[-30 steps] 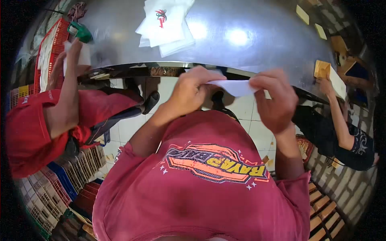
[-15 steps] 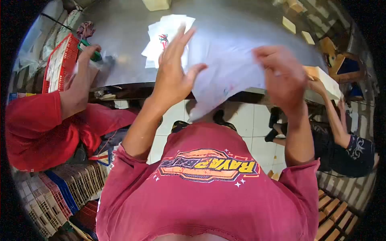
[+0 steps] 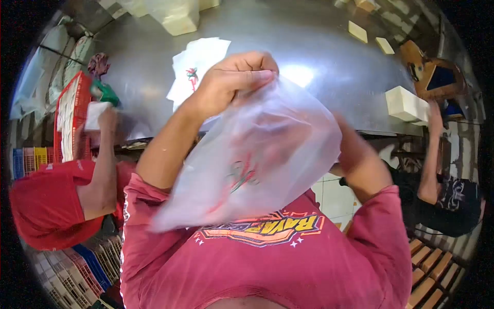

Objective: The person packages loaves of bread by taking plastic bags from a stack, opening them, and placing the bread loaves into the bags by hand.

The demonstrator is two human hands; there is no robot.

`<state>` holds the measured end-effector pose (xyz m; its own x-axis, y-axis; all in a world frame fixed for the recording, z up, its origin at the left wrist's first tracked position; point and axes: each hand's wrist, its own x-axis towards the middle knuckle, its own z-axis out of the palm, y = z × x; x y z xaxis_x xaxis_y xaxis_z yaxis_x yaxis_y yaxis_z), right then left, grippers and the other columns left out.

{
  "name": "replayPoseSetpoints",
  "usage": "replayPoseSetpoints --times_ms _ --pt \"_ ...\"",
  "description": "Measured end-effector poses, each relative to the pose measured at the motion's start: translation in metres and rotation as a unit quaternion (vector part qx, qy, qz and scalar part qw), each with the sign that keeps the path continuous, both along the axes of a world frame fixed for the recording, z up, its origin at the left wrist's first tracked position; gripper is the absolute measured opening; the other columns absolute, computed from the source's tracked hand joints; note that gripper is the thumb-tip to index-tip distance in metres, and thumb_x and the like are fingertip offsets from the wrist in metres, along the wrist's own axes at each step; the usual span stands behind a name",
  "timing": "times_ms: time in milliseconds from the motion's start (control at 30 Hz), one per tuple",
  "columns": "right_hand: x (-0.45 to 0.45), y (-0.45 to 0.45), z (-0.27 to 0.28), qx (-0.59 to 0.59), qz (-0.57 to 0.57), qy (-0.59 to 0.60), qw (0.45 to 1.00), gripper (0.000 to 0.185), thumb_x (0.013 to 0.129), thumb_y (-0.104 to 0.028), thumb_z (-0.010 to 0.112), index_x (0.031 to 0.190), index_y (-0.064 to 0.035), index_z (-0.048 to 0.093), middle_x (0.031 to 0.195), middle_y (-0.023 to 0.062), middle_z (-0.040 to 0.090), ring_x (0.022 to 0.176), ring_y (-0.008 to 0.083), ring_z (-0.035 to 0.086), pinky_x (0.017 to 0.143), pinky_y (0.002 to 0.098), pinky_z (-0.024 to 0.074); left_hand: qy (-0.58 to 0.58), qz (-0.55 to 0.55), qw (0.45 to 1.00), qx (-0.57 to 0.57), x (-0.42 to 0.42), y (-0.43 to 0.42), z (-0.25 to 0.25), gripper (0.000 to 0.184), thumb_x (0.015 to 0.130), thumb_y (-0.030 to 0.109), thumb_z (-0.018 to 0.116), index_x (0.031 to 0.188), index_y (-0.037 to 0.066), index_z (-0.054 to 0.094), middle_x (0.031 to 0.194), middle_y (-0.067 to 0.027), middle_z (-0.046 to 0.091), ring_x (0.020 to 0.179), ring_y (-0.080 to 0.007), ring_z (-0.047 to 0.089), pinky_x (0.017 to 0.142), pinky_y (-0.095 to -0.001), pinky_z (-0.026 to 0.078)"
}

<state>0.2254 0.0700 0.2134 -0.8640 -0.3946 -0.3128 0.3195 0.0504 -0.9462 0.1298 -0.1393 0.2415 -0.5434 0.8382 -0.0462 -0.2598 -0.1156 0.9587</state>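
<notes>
A thin, translucent plastic bag (image 3: 247, 159) with a red and green print hangs spread out in front of my chest. My left hand (image 3: 236, 80) pinches its top edge between thumb and fingers. Behind or inside the bag is my right hand (image 3: 293, 134), seen only as a blurred reddish shape through the plastic, so its fingers cannot be made out. On the metal table (image 3: 149, 67), beyond my left forearm, lies a fanned stack of similar white printed bags (image 3: 198, 62).
White blocks (image 3: 180, 20) stand at the table's far edge. At left, a person in red (image 3: 56, 201) holds something white beside a red crate (image 3: 78, 103). At right, a person in black (image 3: 447, 201) reaches to a pale block (image 3: 406, 104). Wooden slats (image 3: 429, 268) are lower right.
The bag has opened out and come nearer my chest. My left hand has gone from spread fingers to a pinch on its edge, and my right hand has moved behind or into the plastic.
</notes>
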Motion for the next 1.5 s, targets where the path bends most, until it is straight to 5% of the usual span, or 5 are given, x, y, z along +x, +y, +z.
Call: replayPoseSetpoints --times_ms 167,467,867,1267,1500 --pt "0.004 -0.022 -0.085 -0.396 -0.177 -0.193 0.88 0.044 0.088 -0.028 0.06 0.122 -0.0017 0.056 0.119 0.0114 0.06 0.108 0.0203 0.056 0.097 0.0335 0.0416 -0.366 0.197 0.898 0.142 0.012 0.044 -0.131 0.022 0.086 0.024 0.061 0.092 0.002 0.061 0.088 -0.0059 0.058 0.077 -0.0124 0.055 0.067 -0.0284 0.045" --pt "-0.01 0.041 -0.103 -0.534 -0.192 -0.279 0.774 0.045 0.091 -0.034 0.054 0.122 -0.0028 0.055 0.115 0.0114 0.061 0.107 0.0226 0.057 0.095 0.0368 0.0433 -0.34 0.306 0.889 0.01 0.033 0.051 -0.145 0.022 0.086 0.019 0.059 0.097 0.0 0.06 0.099 -0.0094 0.056 0.087 -0.015 0.055 0.073 -0.0306 0.045" --pt "-0.061 0.042 -0.067 -0.586 -0.167 -0.257 0.75 0.048 0.095 -0.042 0.046 0.123 -0.0042 0.054 0.109 0.0115 0.062 0.105 0.0256 0.06 0.094 0.0412 0.0456 0.063 0.332 0.931 -0.14 -0.043 -0.001 -0.08 0.025 0.085 0.013 0.056 0.104 -0.002 0.06 0.115 -0.014 0.053 0.1 -0.0184 0.055 0.081 -0.0334 0.045" --pt "-0.037 -0.013 -0.065 -0.182 -0.417 -0.064 0.888 0.022 0.094 -0.014 0.051 0.107 0.001 0.06 0.097 0.0121 0.066 0.091 0.0215 0.064 0.081 0.0334 0.0493 0.508 0.257 0.749 -0.34 -0.339 -0.188 -0.014 0.03 0.084 0.007 0.054 0.111 -0.004 0.06 0.131 -0.0185 0.05 0.112 -0.0219 0.054 0.089 -0.0363 0.045" --pt "-0.039 -0.002 -0.029 -0.111 -0.397 0.02 0.911 0.02 0.094 -0.01 0.053 0.108 0.0023 0.06 0.1 0.0117 0.066 0.091 0.0161 0.063 0.081 0.0286 0.0487 0.642 0.282 0.63 -0.333 -0.338 -0.235 -0.084 0.027 0.085 0.007 0.054 0.11 -0.002 0.059 0.113 -0.015 0.056 0.104 -0.021 0.056 0.09 -0.0323 0.045"
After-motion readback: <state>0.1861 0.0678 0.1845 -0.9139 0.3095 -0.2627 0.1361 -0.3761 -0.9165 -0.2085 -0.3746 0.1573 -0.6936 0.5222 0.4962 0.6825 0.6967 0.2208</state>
